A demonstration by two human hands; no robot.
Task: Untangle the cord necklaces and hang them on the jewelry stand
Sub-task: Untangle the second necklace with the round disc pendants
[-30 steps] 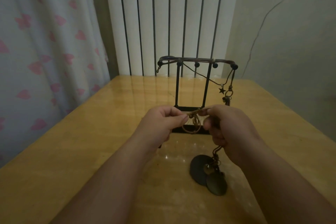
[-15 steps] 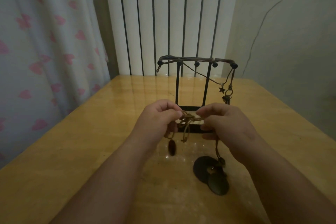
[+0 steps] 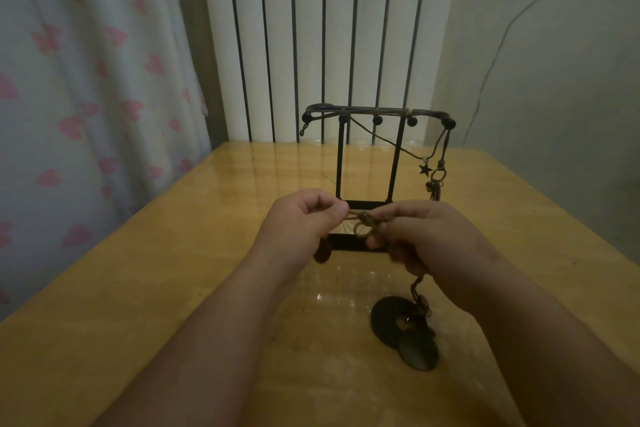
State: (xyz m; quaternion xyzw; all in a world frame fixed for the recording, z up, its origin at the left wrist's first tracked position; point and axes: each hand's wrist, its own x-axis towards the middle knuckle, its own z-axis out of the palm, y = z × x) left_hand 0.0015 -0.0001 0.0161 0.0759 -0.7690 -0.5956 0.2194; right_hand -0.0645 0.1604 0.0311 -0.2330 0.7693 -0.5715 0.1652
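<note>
The wooden table (image 3: pixel 138 288) stood before a white radiator (image 3: pixel 311 28). On the table, just behind the hands, the black jewelry stand (image 3: pixel 340 163) stood upright. The left hand (image 3: pixel 298 222) was closed, and its thumb and fingers pinched the tangled cords (image 3: pixel 363 221), which were in the air in front of the base of the stand. The right hand (image 3: pixel 433 239) was closed too and pinched the same tangle from the other side, with one cord running down out of its fingers. Below it, two dark disc pendants (image 3: pixel 398 322) lay on the table. A dark oval pendant (image 3: pixel 322 253) hung under the left hand. One cord necklace (image 3: pixel 435 185) already hung from the right end of the stand, with a small star charm (image 3: pixel 424 169).
</note>
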